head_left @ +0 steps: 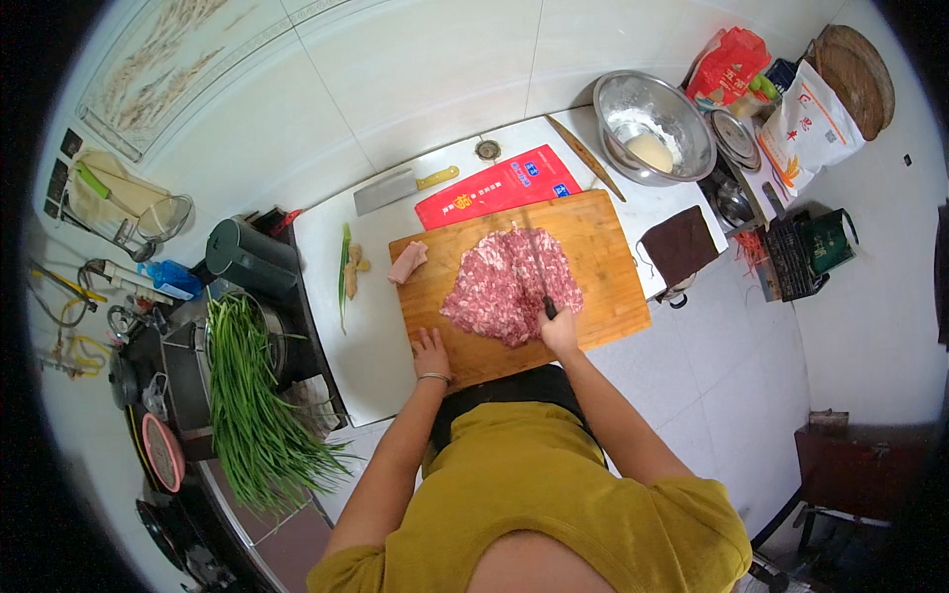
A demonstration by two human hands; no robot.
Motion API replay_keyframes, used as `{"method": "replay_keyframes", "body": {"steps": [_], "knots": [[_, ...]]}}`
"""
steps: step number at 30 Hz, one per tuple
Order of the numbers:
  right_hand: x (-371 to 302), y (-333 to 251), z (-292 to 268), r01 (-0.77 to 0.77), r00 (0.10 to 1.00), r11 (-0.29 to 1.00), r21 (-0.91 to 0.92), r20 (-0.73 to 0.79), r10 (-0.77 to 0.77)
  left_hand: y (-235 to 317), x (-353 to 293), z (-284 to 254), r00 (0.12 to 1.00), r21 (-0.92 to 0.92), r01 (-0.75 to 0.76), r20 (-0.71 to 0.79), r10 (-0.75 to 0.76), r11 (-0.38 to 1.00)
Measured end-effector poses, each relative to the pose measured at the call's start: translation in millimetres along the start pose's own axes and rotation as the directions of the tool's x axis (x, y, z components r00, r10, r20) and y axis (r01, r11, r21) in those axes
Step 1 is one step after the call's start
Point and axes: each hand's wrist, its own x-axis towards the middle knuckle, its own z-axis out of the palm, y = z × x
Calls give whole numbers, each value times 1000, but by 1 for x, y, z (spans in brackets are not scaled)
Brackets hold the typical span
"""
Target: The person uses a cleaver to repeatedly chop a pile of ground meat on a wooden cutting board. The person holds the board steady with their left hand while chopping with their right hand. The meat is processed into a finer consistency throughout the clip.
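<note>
A flat heap of minced meat covers the middle of a wooden cutting board. My right hand is closed round the dark handle of a knife. Its blade stands edge-on over the right part of the meat and points away from me. My left hand lies with fingers stretched on the board's near left corner and holds nothing. A pale pink piece of meat sits near the board's far left corner, apart from the mince.
Behind the board are a red printed sheet, a cleaver and a long wooden stick. A metal bowl with dough stands far right. Ginger and a green onion lie left, before a sink heaped with chives.
</note>
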Motion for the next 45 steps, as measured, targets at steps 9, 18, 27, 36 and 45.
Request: {"method": "replay_keyframes", "body": {"steps": [9,18,27,36,45], "knots": [[7,-41,-32,-5,1000,1000,-27,26,5,2,-5,-12,1000,12,-18,7,18,1000],[8,-34,-39,-11,993,994,-113,119,24,0,-1,3,1000,0,-17,-18,17,1000],[17,16,-7,-5,985,970,-245,164,47,-2,-2,-7,998,10,-42,-41,43,999],[7,26,5,-16,996,990,-142,88,29,0,0,-1,999,-16,-15,-38,15,1000],[86,18,-69,-68,985,961,-268,136,107,1,1,6,1000,15,20,-19,-20,1000]]}}
